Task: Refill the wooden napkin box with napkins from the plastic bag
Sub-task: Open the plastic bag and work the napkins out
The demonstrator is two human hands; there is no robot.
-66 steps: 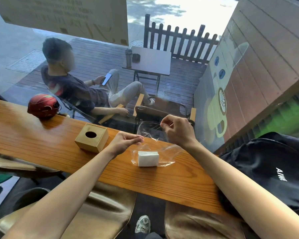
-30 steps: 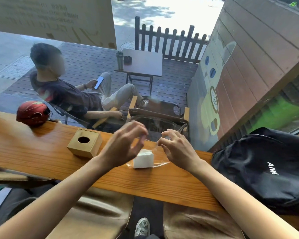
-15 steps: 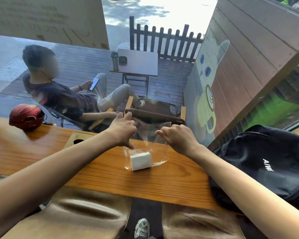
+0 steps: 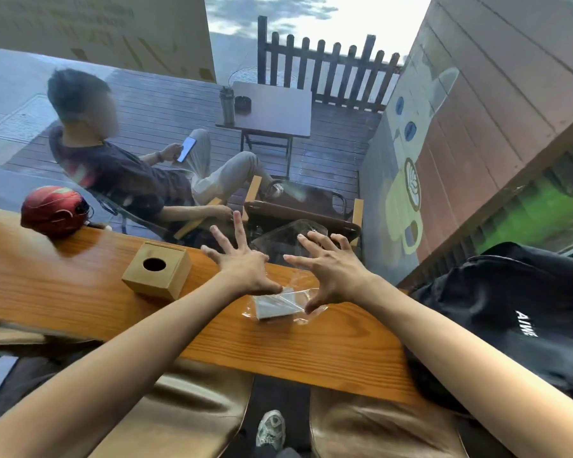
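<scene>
A clear plastic bag (image 4: 280, 241) lies on the wooden counter (image 4: 63, 292), its far end standing up against the window. Inside its near end sits a small white stack of napkins (image 4: 275, 307). My left hand (image 4: 242, 262) and my right hand (image 4: 331, 269) hover over the bag with fingers spread wide. Both thumbs point down at the film on either side of the stack; neither hand grips anything. The wooden napkin box (image 4: 167, 282), with a round hole in its lid, stands just left of my left hand.
A red helmet (image 4: 53, 211) rests at the counter's far left edge. A black backpack (image 4: 510, 312) lies on the right end. The window glass runs along the far side, with a seated person (image 4: 119, 173) outside. Brown stools stand below.
Both hands were pinching the top of the bag; they have let go and now spread their fingers wide, with thumbs lowered beside the napkin stack. The bag has sagged.
</scene>
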